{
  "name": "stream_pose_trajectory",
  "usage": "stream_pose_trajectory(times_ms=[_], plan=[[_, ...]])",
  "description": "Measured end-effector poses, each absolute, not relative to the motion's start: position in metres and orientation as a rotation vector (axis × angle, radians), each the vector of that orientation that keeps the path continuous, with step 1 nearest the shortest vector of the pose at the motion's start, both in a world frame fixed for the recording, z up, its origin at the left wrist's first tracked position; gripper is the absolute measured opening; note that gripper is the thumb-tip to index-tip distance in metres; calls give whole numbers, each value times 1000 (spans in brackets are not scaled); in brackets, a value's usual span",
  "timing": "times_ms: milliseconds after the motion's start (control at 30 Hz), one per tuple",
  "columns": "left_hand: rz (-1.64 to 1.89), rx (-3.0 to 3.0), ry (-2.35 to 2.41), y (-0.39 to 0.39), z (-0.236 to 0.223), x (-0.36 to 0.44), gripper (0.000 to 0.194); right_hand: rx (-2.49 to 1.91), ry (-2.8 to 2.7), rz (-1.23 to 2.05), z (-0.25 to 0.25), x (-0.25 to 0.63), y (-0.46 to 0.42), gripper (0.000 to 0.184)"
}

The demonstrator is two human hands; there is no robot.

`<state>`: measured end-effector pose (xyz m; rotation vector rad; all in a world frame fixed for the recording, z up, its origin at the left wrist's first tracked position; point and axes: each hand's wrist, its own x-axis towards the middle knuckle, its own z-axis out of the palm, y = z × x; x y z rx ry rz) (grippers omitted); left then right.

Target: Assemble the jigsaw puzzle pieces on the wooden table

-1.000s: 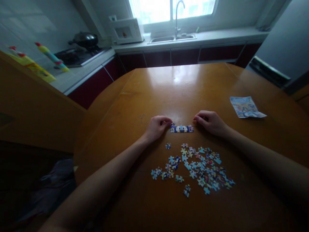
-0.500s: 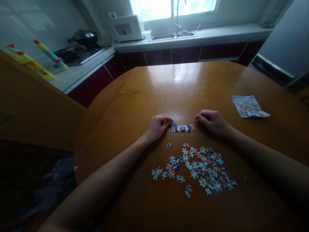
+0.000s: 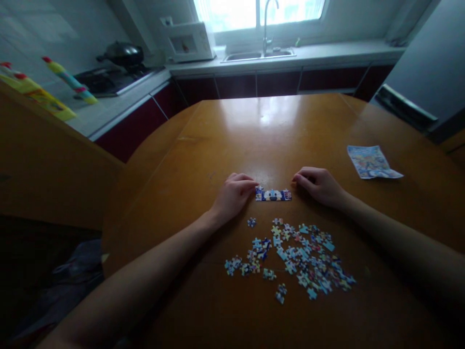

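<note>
A joined strip of jigsaw puzzle lies on the table, showing a pale face on dark blue. My left hand is at its upper left corner, thumb and fingers closed at the edge of a small puzzle piece. Just off the strip's right end rests my right hand, its fingers curled and closed; whether anything is between the fingertips is hidden. One loose puzzle piece lies below the strip. Nearer to me spreads a pile of loose puzzle pieces, with a smaller cluster to its left.
A creased printed sheet lies on the wooden table at the right. Beyond the table are a counter with a sink, a microwave, a wok on the stove and cleaning bottles.
The left hand's fingers have shifted slightly at the strip's upper left corner, where the small piece now sits closer against the strip. The right hand stays in place. The view has moved a little.
</note>
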<state>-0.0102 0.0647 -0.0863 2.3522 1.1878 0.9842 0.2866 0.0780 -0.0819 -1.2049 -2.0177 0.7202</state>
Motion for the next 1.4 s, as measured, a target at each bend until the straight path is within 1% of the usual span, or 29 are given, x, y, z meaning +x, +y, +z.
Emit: stream_pose_trajectory(times_ms=[100,467,733,967,1233,1400], plan=[[944,2464,1178,56,-81,-9,17,-1201,-2014,736,-82,287,78,34],[711,2563,1302,31,-70,0,33,-1197,-2015,770,-82,288,78,37],[664,2583,1447,30,-66,0,25,-1190,-2024,755,-82,288,79,32],[610,2622,1427,28,-67,2,29,-1199,-2037,739,-81,288,79,32],[570,2695,1405,26,-68,2,27,-1189,-2036,740,-81,288,79,32],[564,2737,1371,25,-67,2,27,-1193,-2029,751,-81,288,79,36]])
